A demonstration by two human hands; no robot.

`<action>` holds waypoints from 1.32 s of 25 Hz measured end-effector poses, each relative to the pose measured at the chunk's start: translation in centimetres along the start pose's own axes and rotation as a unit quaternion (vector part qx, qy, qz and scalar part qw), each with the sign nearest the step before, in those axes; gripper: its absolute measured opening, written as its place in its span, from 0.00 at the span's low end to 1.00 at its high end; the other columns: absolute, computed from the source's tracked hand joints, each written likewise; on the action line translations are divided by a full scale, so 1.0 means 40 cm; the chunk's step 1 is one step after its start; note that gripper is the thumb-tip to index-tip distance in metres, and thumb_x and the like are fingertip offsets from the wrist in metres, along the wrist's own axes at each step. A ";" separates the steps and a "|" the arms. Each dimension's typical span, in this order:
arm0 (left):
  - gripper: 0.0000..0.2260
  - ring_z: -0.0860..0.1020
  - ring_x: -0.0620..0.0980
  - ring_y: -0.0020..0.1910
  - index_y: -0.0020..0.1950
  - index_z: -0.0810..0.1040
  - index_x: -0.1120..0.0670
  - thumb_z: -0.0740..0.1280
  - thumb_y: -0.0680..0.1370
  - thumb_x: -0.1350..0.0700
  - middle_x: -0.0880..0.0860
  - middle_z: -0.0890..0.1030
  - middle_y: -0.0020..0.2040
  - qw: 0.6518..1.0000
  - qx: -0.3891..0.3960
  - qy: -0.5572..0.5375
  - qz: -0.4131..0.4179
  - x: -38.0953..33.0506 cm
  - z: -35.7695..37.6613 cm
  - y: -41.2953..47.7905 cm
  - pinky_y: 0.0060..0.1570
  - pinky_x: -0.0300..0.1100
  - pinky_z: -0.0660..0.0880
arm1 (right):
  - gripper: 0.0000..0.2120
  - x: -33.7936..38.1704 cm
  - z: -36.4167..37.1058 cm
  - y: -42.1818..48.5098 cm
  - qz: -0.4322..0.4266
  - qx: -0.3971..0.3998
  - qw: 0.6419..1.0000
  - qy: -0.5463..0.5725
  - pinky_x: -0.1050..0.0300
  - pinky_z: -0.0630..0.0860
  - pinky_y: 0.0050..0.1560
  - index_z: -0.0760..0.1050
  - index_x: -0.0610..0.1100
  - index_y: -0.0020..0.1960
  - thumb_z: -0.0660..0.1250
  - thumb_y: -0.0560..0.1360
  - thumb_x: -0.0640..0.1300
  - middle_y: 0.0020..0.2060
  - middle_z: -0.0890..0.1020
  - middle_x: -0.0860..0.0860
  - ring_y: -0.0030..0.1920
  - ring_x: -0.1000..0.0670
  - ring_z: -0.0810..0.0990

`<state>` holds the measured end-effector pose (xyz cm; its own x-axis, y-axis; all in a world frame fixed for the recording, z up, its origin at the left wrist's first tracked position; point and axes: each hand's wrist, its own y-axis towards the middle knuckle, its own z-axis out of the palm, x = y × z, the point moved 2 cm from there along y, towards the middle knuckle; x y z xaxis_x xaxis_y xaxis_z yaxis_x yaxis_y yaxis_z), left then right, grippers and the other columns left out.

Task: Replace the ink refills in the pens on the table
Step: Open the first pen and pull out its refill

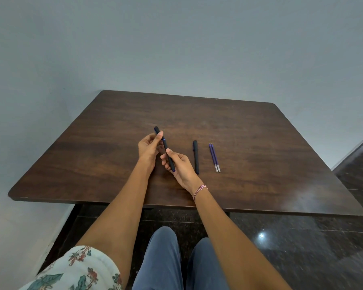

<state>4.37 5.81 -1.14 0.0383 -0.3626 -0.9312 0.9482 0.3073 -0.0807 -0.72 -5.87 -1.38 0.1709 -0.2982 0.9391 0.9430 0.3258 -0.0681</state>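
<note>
The left hand [149, 147] and right hand [181, 166] pinch the black pen [165, 143]; the second pen [196, 156] and apparently two refills [214, 157] lie at 3 o'clock.

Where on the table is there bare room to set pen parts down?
Bare wood lies left of the left hand, along the far edge of the table, and right of the two refills. Crowded mid-table: both hands grip one pen, the second pen beside the right hand.

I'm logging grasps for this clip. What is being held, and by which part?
One black pen, held by both hands: the left hand pinches its far end, the right hand grips its near end.
</note>
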 end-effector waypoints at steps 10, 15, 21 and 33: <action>0.06 0.78 0.43 0.32 0.39 0.80 0.55 0.74 0.71 0.55 0.53 0.82 0.36 0.963 -0.071 0.239 0.101 0.013 0.019 -0.010 0.35 0.39 0.76 | 0.12 0.004 0.003 -0.003 -0.017 -0.025 0.999 0.014 0.65 0.68 0.38 0.80 0.44 0.40 0.62 0.80 0.43 0.33 0.79 0.55 0.37 0.56 0.72; 0.13 0.77 0.54 0.48 0.47 0.79 0.60 0.63 0.80 0.51 0.57 0.80 0.46 0.816 -0.054 0.547 0.180 0.002 0.043 -0.020 0.40 0.44 0.70 | 0.12 -0.001 -0.005 -0.001 -0.051 -0.046 0.998 0.009 0.66 0.69 0.36 0.81 0.47 0.40 0.63 0.79 0.44 0.36 0.79 0.54 0.36 0.56 0.71; 0.13 0.72 0.56 0.57 0.54 0.78 0.59 0.58 0.81 0.54 0.60 0.76 0.55 0.719 -0.023 0.674 0.168 0.007 0.059 -0.016 0.45 0.45 0.71 | 0.09 -0.005 -0.012 0.001 -0.104 -0.085 0.990 -0.034 0.67 0.69 0.34 0.82 0.48 0.44 0.65 0.78 0.46 0.33 0.77 0.55 0.31 0.60 0.71; 0.07 0.80 0.52 0.43 0.45 0.78 0.58 0.64 0.79 0.56 0.55 0.81 0.42 0.949 -0.193 0.203 0.147 -0.005 -0.007 -0.031 0.47 0.45 0.77 | 0.10 0.003 -0.015 0.000 -0.132 -0.097 0.986 -0.028 0.61 0.77 0.51 0.79 0.41 0.54 0.60 0.81 0.42 0.44 0.83 0.49 0.45 0.55 0.81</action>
<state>3.10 5.73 -0.97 0.0832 0.1331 -0.9876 0.7260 0.6708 0.1516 -0.55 -6.46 -1.47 -0.0978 -0.2986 0.9494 0.9904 0.0645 0.1223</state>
